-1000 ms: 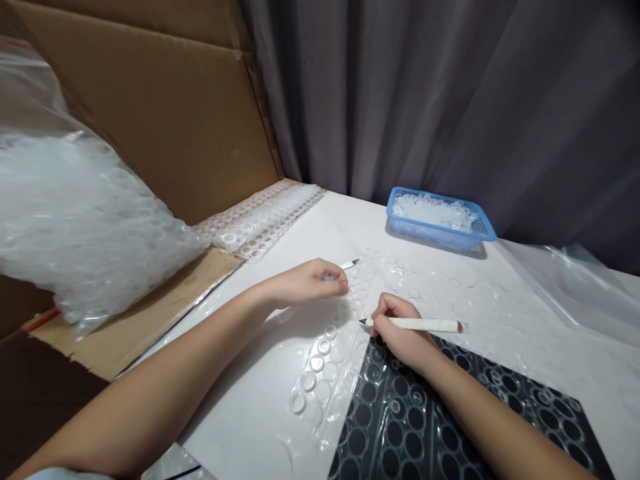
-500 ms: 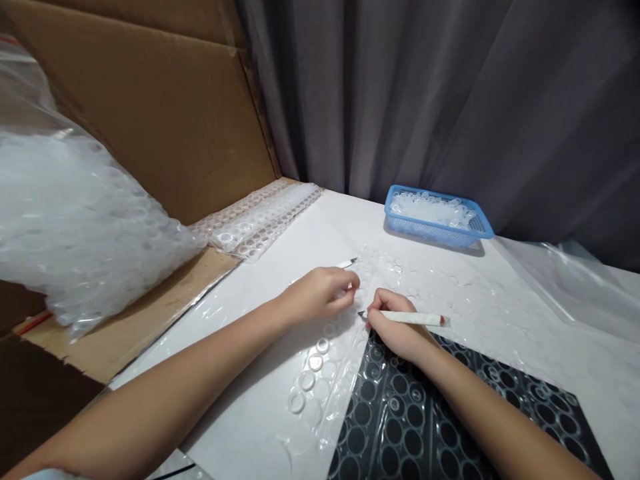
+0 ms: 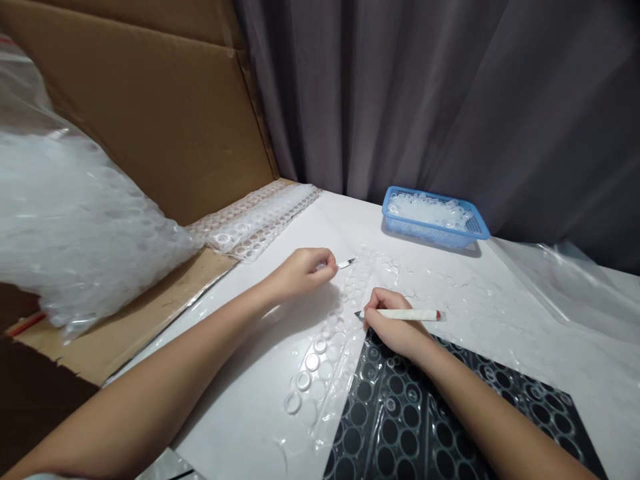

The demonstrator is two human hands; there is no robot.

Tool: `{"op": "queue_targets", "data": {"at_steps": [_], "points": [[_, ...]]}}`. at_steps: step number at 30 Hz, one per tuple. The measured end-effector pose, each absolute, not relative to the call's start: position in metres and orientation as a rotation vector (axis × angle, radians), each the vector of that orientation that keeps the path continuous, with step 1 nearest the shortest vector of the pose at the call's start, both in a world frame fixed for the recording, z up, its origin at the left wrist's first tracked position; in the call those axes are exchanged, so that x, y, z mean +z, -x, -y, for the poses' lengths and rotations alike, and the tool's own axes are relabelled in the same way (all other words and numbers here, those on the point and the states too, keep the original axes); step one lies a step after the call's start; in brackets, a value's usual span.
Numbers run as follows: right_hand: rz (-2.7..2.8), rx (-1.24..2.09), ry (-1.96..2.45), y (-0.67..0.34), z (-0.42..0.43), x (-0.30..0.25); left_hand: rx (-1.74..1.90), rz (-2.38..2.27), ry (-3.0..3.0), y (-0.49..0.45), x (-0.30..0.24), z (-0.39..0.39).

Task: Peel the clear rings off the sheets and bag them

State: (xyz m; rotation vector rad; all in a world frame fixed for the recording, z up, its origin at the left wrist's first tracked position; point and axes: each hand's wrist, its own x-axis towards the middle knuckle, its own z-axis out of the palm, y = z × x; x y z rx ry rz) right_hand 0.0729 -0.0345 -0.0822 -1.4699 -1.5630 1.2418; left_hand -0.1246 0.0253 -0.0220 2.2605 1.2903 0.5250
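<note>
My left hand point(image 3: 303, 270) is closed around a thin white tool point(image 3: 345, 264) whose dark tip pokes out to the right, over a clear plastic sheet point(image 3: 325, 347) studded with round transparent rings. My right hand point(image 3: 393, 327) grips a white pen-like tool point(image 3: 405, 315) with a red end, its point touching the sheet just left of the fingers. Under my right wrist lies a black mat point(image 3: 400, 427) printed with circles and covered by clear film. The two hands sit close together, a short gap between them.
A blue basket point(image 3: 475, 233) holding several clear rings stands at the back by the grey curtain. A big bag point(image 3: 75, 227) of clear rings leans on a cardboard box point(image 3: 165, 120) at the left. Strips of ring sheets point(image 3: 255, 220) lie beside it. Loose plastic film point(image 3: 575, 287) covers the right.
My left hand slid right toward my right hand, then drew back up and left. My right hand and its tool shifted slightly left and up.
</note>
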Motion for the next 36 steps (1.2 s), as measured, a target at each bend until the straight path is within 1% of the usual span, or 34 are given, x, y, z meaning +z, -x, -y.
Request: {"op": "queue_targets", "data": {"at_steps": [2, 4, 7, 13, 17, 21, 23, 25, 28, 30, 33, 36], "points": [[1.478, 1.286, 1.457, -0.074, 0.033, -0.085, 0.542, -1.42, -2.235, 0.127, -0.022, -0.029], [1.382, 1.295, 1.456, -0.074, 0.032, -0.088, 0.504, -1.436, -2.278, 0.125, -0.028, -0.028], [1.342, 1.279, 1.458, -0.075, 0.03, -0.093, 0.476, -1.314, -2.362, 0.118, -0.038, -0.021], [1.454, 1.224, 1.477, -0.077, 0.028, -0.098, 0.45, -1.09, -2.557, 0.11, -0.045, -0.007], [1.471, 1.213, 1.502, -0.076, 0.027, -0.099, 0.301, -0.986, -2.707, 0.106, -0.049, -0.002], [1.479, 1.194, 1.515, -0.076, 0.026, -0.1, 0.101, -1.09, -2.796, 0.099, -0.056, 0.002], [1.488, 1.178, 1.515, -0.076, 0.025, -0.1, 0.086, -1.128, -2.773, 0.098, -0.056, 0.0], [1.495, 1.164, 1.52, -0.075, 0.026, -0.1, 0.229, -1.142, -2.647, 0.101, -0.051, -0.006], [1.449, 1.202, 1.504, -0.073, 0.028, -0.097, 0.671, -1.277, -2.323, 0.11, -0.041, -0.019], [1.32, 1.284, 1.473, -0.071, 0.029, -0.094, 0.881, -1.382, -2.152, 0.115, -0.036, -0.026], [1.119, 1.333, 1.465, -0.068, 0.03, -0.091, 0.902, -1.381, -2.113, 0.116, -0.04, -0.027], [1.132, 1.268, 1.537, -0.066, 0.029, -0.09, 0.812, -1.293, -2.242, 0.11, -0.051, -0.022]]}}
